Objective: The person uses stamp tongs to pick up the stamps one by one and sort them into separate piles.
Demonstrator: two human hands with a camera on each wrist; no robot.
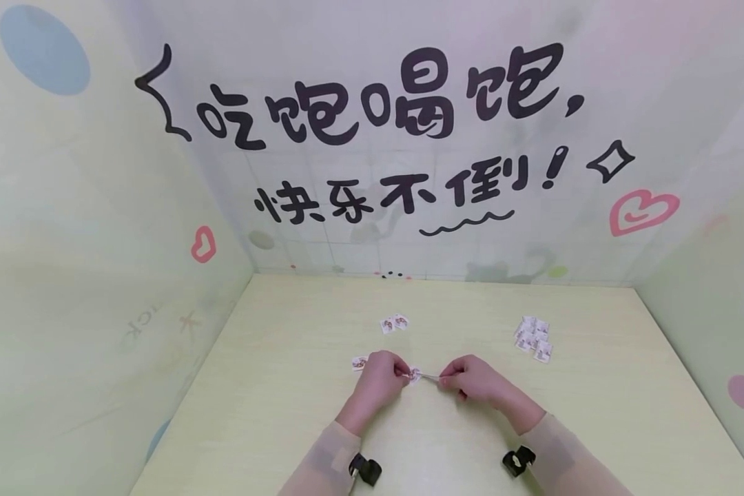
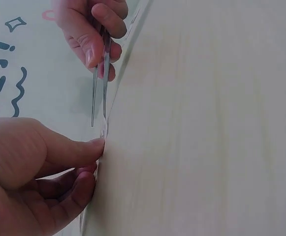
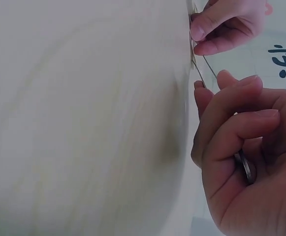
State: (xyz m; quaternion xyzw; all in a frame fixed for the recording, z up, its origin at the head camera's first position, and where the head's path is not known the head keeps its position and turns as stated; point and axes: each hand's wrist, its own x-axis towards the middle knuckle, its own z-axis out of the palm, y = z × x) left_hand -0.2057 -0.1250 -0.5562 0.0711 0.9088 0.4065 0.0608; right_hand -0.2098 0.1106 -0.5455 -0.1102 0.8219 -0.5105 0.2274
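Thin metal tweezers [image 2: 106,81] are gripped in my right hand [image 1: 473,377], their two prongs apart and pointing toward the other hand. The rear end of the tweezers [image 3: 246,169] shows inside the curled fingers in the right wrist view. My left hand [image 1: 381,377] pinches a small white printed card [image 1: 415,374] by its edge between thumb and forefinger. One prong meets the card near the left fingertips in the left wrist view. The card's left part is hidden by those fingers.
Beyond the hands lie two small printed cards [image 1: 394,323] side by side. Another small card [image 1: 359,363] is partly behind the left hand. At the right, several small cards [image 1: 533,337] overlap in a loose pile. Walls with printed lettering enclose the pale table [image 1: 446,441].
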